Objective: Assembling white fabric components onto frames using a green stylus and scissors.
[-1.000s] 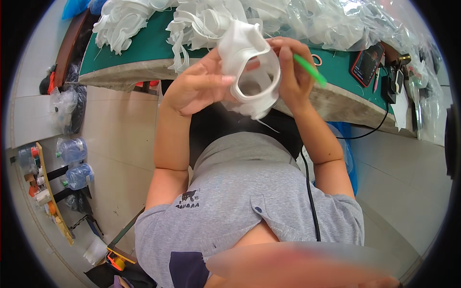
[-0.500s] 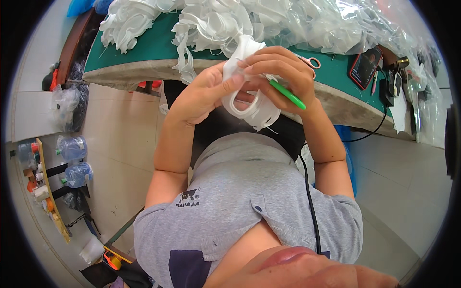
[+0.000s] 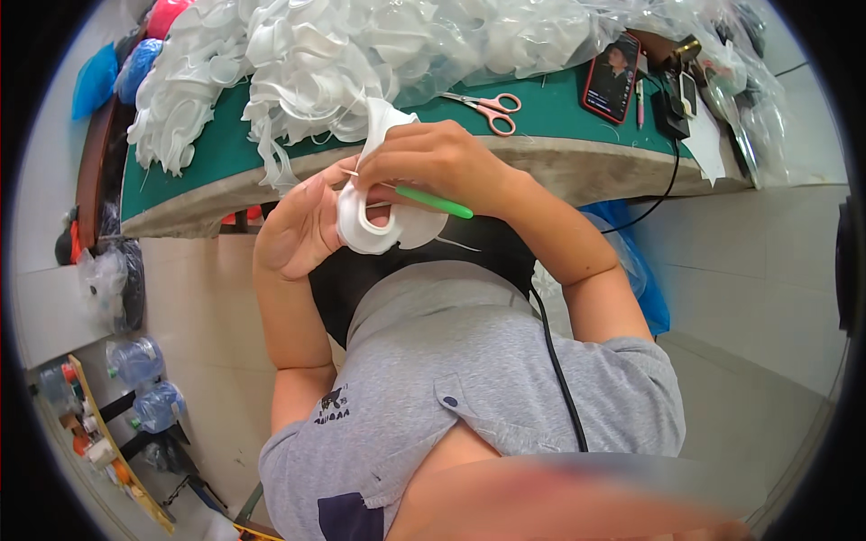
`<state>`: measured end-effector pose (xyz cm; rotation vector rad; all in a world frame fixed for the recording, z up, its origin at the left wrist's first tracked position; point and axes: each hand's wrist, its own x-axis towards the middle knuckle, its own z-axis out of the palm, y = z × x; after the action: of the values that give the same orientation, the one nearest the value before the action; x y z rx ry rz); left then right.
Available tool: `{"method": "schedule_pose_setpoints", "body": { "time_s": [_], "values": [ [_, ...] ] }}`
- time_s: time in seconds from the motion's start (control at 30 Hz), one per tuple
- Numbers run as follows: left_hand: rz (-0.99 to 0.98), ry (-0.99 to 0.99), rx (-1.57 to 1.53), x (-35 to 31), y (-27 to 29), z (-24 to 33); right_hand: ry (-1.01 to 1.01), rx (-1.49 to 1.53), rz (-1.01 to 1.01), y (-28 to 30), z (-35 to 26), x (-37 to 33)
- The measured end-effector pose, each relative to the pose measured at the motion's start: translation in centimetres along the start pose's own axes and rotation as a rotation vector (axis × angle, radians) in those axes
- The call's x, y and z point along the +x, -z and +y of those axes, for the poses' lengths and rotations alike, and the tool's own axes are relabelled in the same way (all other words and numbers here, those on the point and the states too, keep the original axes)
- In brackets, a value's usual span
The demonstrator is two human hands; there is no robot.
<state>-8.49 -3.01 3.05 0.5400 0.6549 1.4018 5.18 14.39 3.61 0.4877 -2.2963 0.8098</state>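
Observation:
In front of my belly, near the table edge, my left hand (image 3: 296,225) holds a soft white moulded piece (image 3: 361,240) with an oval opening. Fingers show through that opening. My right hand (image 3: 442,164) bends over the piece from the other side, its fingertips at the piece's upper part. A slim tool with a bright green handle (image 3: 435,201) lies in the right hand, handle end pointing right; its working tip is hard to make out. A thin white strip (image 3: 458,244) hangs off the piece's right side.
A large heap of similar white pieces (image 3: 307,68) covers the far side of the green table (image 3: 559,117). Scissors with pink handles (image 3: 499,111), a phone (image 3: 612,77) and a black adapter with a cable (image 3: 669,115) lie to the right. Water bottles (image 3: 159,406) stand at lower left.
The view has shifted, and both hands with the white piece now appear farther left. My right hand has turned over the piece, and the scissors behind it have come into full sight.

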Motion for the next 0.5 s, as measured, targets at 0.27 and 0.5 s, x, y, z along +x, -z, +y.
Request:
{"method": "schedule_pose_setpoints", "body": {
  "time_s": [0.27,0.5],
  "values": [
    [0.247,-0.422,0.862,0.8,-2.1,-3.5,-0.315,0.134,0.775,1.1,-1.7,-0.1],
    [0.309,-0.367,0.361,2.0,-0.3,-2.8,-0.599,0.321,0.846,1.9,0.1,-3.5]
  ]
}}
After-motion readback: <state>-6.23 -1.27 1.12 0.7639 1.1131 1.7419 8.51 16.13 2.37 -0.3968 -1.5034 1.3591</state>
